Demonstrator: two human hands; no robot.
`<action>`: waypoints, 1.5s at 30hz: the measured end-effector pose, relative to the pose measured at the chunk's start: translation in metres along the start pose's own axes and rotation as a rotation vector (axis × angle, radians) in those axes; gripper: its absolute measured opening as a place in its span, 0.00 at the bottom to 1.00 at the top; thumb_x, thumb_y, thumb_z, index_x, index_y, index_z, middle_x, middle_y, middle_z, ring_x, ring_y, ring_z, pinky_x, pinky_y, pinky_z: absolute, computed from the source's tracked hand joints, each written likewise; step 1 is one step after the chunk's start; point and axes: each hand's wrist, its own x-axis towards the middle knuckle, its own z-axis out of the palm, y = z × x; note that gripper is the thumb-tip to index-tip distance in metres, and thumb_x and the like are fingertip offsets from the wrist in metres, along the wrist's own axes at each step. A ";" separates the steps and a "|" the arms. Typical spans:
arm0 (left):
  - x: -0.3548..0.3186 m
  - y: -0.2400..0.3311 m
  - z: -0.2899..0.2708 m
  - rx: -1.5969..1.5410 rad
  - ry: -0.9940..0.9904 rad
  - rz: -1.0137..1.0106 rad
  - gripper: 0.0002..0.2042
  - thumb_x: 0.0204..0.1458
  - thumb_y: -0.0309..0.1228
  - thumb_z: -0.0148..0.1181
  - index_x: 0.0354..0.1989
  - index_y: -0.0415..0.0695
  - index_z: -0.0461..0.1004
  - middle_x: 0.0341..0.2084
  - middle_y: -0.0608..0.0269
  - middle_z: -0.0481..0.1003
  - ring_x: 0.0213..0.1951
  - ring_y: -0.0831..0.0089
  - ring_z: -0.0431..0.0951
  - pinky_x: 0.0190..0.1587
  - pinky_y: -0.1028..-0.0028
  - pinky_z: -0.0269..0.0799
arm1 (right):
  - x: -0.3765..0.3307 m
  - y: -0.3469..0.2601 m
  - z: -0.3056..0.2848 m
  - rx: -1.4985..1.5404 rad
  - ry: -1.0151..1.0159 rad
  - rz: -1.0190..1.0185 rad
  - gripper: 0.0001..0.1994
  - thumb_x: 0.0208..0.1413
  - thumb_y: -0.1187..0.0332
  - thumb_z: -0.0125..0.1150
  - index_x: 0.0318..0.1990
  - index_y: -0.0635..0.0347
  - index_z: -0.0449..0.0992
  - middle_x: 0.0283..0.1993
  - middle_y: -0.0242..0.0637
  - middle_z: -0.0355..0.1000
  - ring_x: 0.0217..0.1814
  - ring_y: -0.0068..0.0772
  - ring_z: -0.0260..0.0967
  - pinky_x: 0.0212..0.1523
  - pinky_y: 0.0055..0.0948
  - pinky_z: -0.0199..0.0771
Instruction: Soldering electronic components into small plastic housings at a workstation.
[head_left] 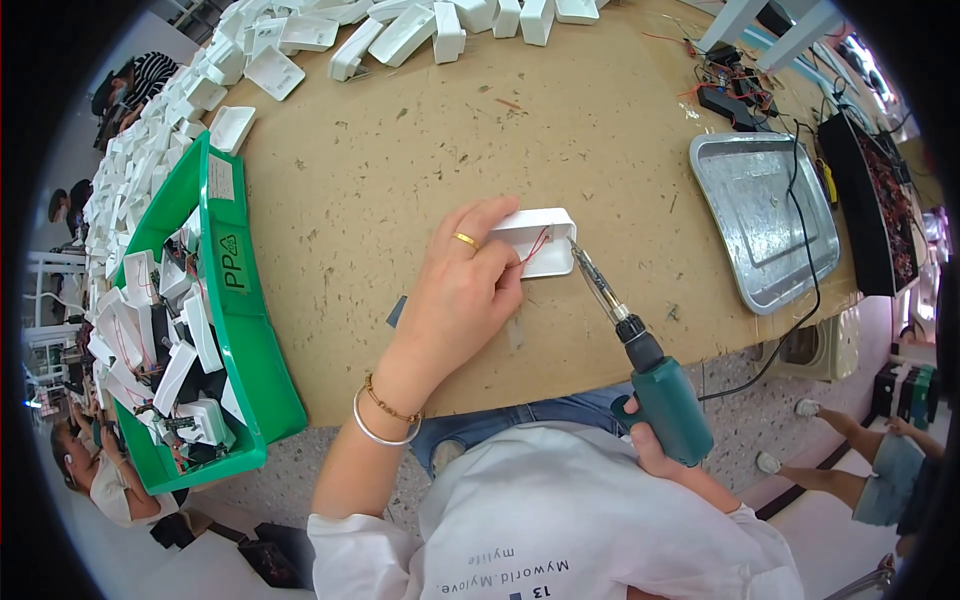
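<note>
My left hand [462, 292] is closed on a small white plastic housing [550, 262], pressing it against the table with its open side showing. Thin red wires [538, 243] come out inside it, close to my fingertips. A green corded soldering gun [668, 405] is gripped in my right hand [650, 445], which is partly hidden behind the tool's body. Its metal tip [578, 252] points up and left and reaches the right end of the housing; whether it touches cannot be told. A small dark grey piece [397, 311] lies beside my left wrist.
At the left stands a green bin [265, 385] with wired white housings. Many loose white housings [405, 35] are heaped along the far and left edges. A metal tray [712, 215] lies right, crossed by the black cord [797, 205]; a black box [865, 215] stands beyond.
</note>
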 end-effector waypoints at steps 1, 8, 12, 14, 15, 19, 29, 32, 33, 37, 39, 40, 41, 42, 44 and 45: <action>0.000 0.000 -0.001 -0.017 -0.013 -0.007 0.05 0.41 0.18 0.62 0.21 0.36 0.70 0.50 0.55 0.69 0.50 0.57 0.69 0.40 0.68 0.75 | -0.001 0.000 0.000 -0.002 -0.002 0.002 0.15 0.52 0.57 0.62 0.32 0.64 0.75 0.38 0.45 0.72 0.43 0.45 0.69 0.41 0.38 0.68; -0.003 0.004 0.005 0.000 0.012 -0.143 0.04 0.43 0.20 0.61 0.23 0.36 0.71 0.51 0.51 0.68 0.51 0.53 0.69 0.42 0.65 0.74 | -0.004 0.003 0.001 -0.026 -0.036 0.000 0.16 0.52 0.57 0.61 0.31 0.64 0.75 0.41 0.47 0.70 0.49 0.50 0.69 0.50 0.43 0.67; -0.002 0.025 0.017 0.059 0.101 -0.246 0.04 0.44 0.19 0.58 0.26 0.33 0.69 0.50 0.45 0.66 0.53 0.49 0.65 0.51 0.59 0.67 | -0.008 0.007 0.002 -0.041 0.005 -0.030 0.16 0.52 0.56 0.61 0.31 0.64 0.76 0.42 0.47 0.70 0.51 0.51 0.68 0.51 0.47 0.67; -0.001 0.030 0.021 0.086 0.165 -0.246 0.04 0.45 0.20 0.58 0.26 0.34 0.70 0.51 0.48 0.67 0.53 0.49 0.65 0.52 0.58 0.66 | -0.006 0.006 0.000 -0.040 -0.004 -0.060 0.16 0.52 0.56 0.60 0.31 0.64 0.76 0.41 0.47 0.70 0.51 0.52 0.68 0.51 0.47 0.67; 0.000 0.030 0.017 0.084 0.164 -0.248 0.04 0.45 0.20 0.58 0.26 0.34 0.70 0.51 0.48 0.67 0.53 0.49 0.65 0.52 0.58 0.66 | -0.005 0.006 0.000 -0.038 -0.012 -0.092 0.17 0.52 0.56 0.60 0.31 0.64 0.76 0.41 0.47 0.70 0.51 0.52 0.67 0.51 0.47 0.67; 0.009 0.014 0.004 0.097 0.011 0.032 0.04 0.45 0.21 0.59 0.26 0.37 0.70 0.52 0.55 0.68 0.54 0.53 0.66 0.52 0.59 0.66 | -0.008 0.005 -0.003 -0.052 -0.001 -0.061 0.16 0.52 0.56 0.60 0.31 0.64 0.76 0.41 0.47 0.70 0.51 0.53 0.67 0.50 0.47 0.67; 0.006 0.010 0.017 0.039 0.053 0.029 0.06 0.41 0.17 0.57 0.23 0.37 0.65 0.51 0.57 0.68 0.51 0.55 0.67 0.52 0.63 0.66 | 0.014 -0.011 0.001 -0.109 0.029 -0.013 0.15 0.48 0.64 0.64 0.38 0.67 0.74 0.42 0.48 0.71 0.49 0.50 0.68 0.50 0.41 0.68; 0.006 0.009 0.017 0.054 0.046 0.029 0.07 0.40 0.16 0.57 0.22 0.37 0.65 0.51 0.57 0.68 0.50 0.55 0.67 0.52 0.64 0.66 | 0.016 -0.012 0.002 -0.092 0.036 0.020 0.17 0.46 0.67 0.65 0.42 0.69 0.74 0.43 0.49 0.71 0.47 0.49 0.69 0.50 0.39 0.68; 0.006 0.009 0.016 0.053 0.047 0.028 0.07 0.40 0.16 0.57 0.22 0.37 0.65 0.51 0.57 0.68 0.50 0.55 0.67 0.52 0.64 0.66 | 0.017 -0.012 0.003 -0.066 0.035 0.032 0.18 0.45 0.68 0.66 0.43 0.69 0.73 0.44 0.50 0.71 0.46 0.48 0.69 0.49 0.38 0.68; 0.006 0.007 0.016 0.037 0.038 0.026 0.07 0.39 0.16 0.57 0.22 0.37 0.65 0.51 0.56 0.68 0.50 0.54 0.68 0.51 0.64 0.67 | 0.021 -0.018 0.008 -0.031 0.062 0.084 0.17 0.45 0.68 0.66 0.42 0.68 0.74 0.42 0.47 0.72 0.45 0.47 0.69 0.46 0.37 0.68; 0.006 0.006 0.016 0.037 0.035 0.020 0.07 0.40 0.16 0.57 0.22 0.37 0.65 0.51 0.56 0.68 0.50 0.54 0.68 0.51 0.64 0.67 | 0.020 -0.018 0.007 -0.051 0.038 0.155 0.16 0.45 0.68 0.66 0.40 0.67 0.74 0.38 0.43 0.72 0.44 0.44 0.69 0.44 0.36 0.68; 0.006 0.006 0.015 0.032 0.032 0.022 0.06 0.40 0.17 0.57 0.22 0.36 0.66 0.51 0.56 0.68 0.51 0.54 0.68 0.51 0.64 0.67 | 0.018 -0.016 0.007 -0.052 0.037 0.155 0.16 0.45 0.68 0.66 0.40 0.67 0.74 0.38 0.43 0.72 0.44 0.44 0.69 0.44 0.36 0.68; 0.006 0.006 0.014 0.027 0.028 0.025 0.06 0.41 0.17 0.57 0.23 0.36 0.66 0.51 0.56 0.68 0.51 0.54 0.68 0.51 0.64 0.67 | 0.014 -0.012 0.006 -0.051 0.037 0.209 0.15 0.45 0.68 0.66 0.40 0.66 0.75 0.36 0.41 0.72 0.43 0.43 0.69 0.44 0.35 0.68; 0.006 0.006 0.013 0.027 0.029 0.025 0.06 0.41 0.17 0.57 0.23 0.36 0.66 0.51 0.56 0.68 0.51 0.54 0.68 0.51 0.64 0.67 | 0.011 -0.010 0.006 -0.050 0.037 0.264 0.14 0.46 0.68 0.65 0.39 0.66 0.75 0.35 0.39 0.73 0.42 0.41 0.69 0.43 0.34 0.68; 0.007 0.007 0.012 0.027 0.006 0.009 0.05 0.43 0.18 0.57 0.25 0.36 0.67 0.51 0.55 0.68 0.51 0.54 0.67 0.51 0.63 0.67 | 0.013 -0.010 0.006 -0.022 0.046 0.266 0.14 0.47 0.68 0.65 0.40 0.66 0.75 0.35 0.39 0.73 0.41 0.40 0.69 0.43 0.34 0.68; 0.007 0.006 0.011 0.025 0.006 0.009 0.05 0.43 0.18 0.57 0.25 0.36 0.67 0.51 0.55 0.68 0.51 0.54 0.67 0.51 0.63 0.67 | 0.014 -0.011 0.006 0.008 0.055 0.268 0.14 0.48 0.68 0.64 0.40 0.66 0.74 0.35 0.39 0.72 0.40 0.38 0.69 0.43 0.33 0.68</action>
